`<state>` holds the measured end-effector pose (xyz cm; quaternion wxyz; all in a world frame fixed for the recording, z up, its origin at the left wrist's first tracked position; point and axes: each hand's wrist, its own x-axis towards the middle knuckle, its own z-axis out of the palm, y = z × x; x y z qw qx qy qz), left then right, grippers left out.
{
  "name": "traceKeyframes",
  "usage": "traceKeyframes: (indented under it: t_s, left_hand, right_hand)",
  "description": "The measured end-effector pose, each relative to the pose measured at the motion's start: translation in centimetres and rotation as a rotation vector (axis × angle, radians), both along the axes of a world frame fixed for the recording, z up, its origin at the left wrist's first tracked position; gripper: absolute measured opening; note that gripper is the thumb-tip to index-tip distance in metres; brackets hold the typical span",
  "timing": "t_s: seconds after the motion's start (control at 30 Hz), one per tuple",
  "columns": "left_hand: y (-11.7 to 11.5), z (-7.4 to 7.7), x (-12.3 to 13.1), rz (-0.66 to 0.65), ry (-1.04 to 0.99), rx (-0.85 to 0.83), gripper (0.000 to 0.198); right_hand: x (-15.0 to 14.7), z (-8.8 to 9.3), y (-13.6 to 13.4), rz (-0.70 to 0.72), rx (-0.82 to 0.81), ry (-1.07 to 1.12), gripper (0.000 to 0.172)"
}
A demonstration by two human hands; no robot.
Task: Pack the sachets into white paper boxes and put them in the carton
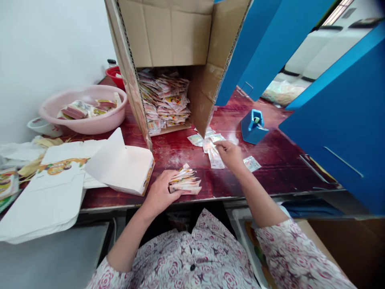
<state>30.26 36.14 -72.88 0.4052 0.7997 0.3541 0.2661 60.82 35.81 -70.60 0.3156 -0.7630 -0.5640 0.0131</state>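
My left hand (159,193) grips a thick bundle of small printed foil packets (185,181) just above the dark red table (177,158), near its front edge. My right hand (230,155) lies over several loose packets (212,146), its fingers on them. Whether those fingers pinch a packet is hidden. One more packet (252,163) lies just right of that hand. Behind both hands, a large open cardboard box (171,36) holds a heaped pile of similar packets (164,100).
A pink plastic basin (84,110) with packets stands at the left, beside a red bowl (114,76). Open white printed cartons (122,168) and flat sheets (39,204) lie left. A blue tape dispenser (254,126) stands right, near blue panels (337,120).
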Motion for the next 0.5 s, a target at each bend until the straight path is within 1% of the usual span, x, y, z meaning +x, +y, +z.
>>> traceKeyframes:
  t_s: [0.07, 0.1, 0.13, 0.2, 0.27, 0.3, 0.4, 0.47, 0.5]
  left_hand:
    - [0.1, -0.2, 0.1, -0.002, 0.012, 0.021, 0.045]
    - [0.1, -0.2, 0.2, -0.002, 0.019, 0.03, 0.045]
    - [0.1, -0.3, 0.2, -0.002, 0.024, 0.039, 0.045]
    - [0.0, -0.4, 0.3, -0.002, 0.026, 0.046, 0.044]
    - [-0.1, -0.4, 0.3, 0.0, 0.023, 0.036, 0.043]
    - [-0.2, -0.4, 0.2, 0.001, 0.023, 0.027, 0.043]
    - [-0.3, -0.5, 0.2, 0.0, 0.025, 0.0, 0.046]
    - [-0.2, -0.7, 0.3, 0.002, 0.027, -0.008, 0.047]
    - [-0.2, -0.8, 0.3, 0.007, 0.028, -0.013, 0.047]
  right_hand:
    - [-2.3, 0.0, 1.2, 0.261, 0.001, 0.096, 0.033]
    - [-3.5, 0.0, 2.2, 0.363, -0.002, 0.107, 0.033]
    - [-4.7, 0.0, 3.5, 0.436, 0.0, 0.097, 0.033]
    - [-6.5, 0.3, 6.9, 0.501, 0.029, 0.053, 0.038]
    - [-7.5, 0.9, 11.2, 0.496, 0.076, 0.007, 0.046]
    - [-7.7, 1.4, 13.4, 0.462, 0.104, -0.018, 0.049]
    - [-7.7, 3.7, 19.5, 0.278, 0.124, -0.115, 0.046]
    - [-7.7, 5.4, 22.5, 0.205, 0.057, -0.194, 0.046]
    - [-7.8, 6.1, 23.5, 0.19, -0.015, -0.234, 0.048]
